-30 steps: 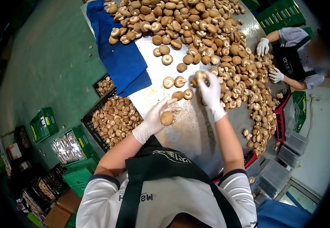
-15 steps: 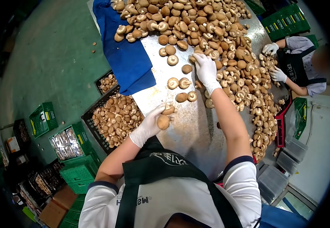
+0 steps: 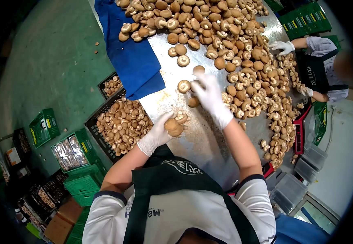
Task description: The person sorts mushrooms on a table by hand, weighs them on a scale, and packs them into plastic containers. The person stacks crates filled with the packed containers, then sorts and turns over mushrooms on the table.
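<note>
Several round brown mushrooms with pale stems (image 3: 173, 127) are in the left hand (image 3: 156, 135), which wears a thin white glove. Its fingers curl around them above the near left part of the grey metal table (image 3: 201, 140). The right hand (image 3: 204, 86), in a matching white glove, is blurred over a few loose mushrooms (image 3: 183, 86) lying on the table; whether it grips one cannot be told.

Beyond the hands, a large heap of brown mushrooms (image 3: 247, 75) covers the far part of the table and runs down its right side. A dark blue cloth (image 3: 134, 65) lies over the far left edge, with some mushrooms beside its upper end. Just off the table's left side, a black plastic crate (image 3: 123, 127) is full of mushrooms, and a smaller black crate (image 3: 112, 85) of them sits behind it.

Farther left on the green floor (image 3: 58, 65), a green plastic crate (image 3: 71, 152) holds wrapped packs. Across the table at right, a person in a dark apron (image 3: 315, 72) has two white-gloved hands (image 3: 283, 47) at the heap's edge.
</note>
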Tool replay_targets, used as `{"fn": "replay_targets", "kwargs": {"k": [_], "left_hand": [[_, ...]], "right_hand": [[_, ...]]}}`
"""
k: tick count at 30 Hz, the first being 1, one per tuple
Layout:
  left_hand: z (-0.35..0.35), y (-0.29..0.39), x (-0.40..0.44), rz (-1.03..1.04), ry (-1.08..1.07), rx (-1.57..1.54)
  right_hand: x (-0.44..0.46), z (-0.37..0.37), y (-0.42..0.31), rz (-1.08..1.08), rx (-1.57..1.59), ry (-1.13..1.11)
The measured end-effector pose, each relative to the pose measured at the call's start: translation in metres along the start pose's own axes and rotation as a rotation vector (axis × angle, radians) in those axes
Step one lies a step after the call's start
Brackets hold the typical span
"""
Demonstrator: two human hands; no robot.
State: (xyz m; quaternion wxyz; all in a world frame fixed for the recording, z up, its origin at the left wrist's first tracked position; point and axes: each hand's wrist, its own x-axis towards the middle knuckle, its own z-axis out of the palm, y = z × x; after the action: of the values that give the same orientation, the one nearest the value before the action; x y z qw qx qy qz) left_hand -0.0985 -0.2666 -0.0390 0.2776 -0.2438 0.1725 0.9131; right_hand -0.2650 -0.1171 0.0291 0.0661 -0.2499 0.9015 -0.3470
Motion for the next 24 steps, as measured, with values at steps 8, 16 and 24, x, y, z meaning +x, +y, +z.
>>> {"fn": "replay_targets", "kwargs": {"k": [8,16,24], "left_hand": [[0.004,0.007,-0.002,-0.047,-0.072,-0.219],[-0.005,0.008,0.003,-0.083,-0.144,-0.184],[0.002,0.015,0.014,-0.068,0.024,-0.116]], "right_hand": [[0.055,-0.015,0.069,0.555,1.074,0.103],[0.027,-0.008,0.036,-0.179,0.191,0.027],[0.014,-0.005,0.032,-0.043,-0.017,-0.085]]}}
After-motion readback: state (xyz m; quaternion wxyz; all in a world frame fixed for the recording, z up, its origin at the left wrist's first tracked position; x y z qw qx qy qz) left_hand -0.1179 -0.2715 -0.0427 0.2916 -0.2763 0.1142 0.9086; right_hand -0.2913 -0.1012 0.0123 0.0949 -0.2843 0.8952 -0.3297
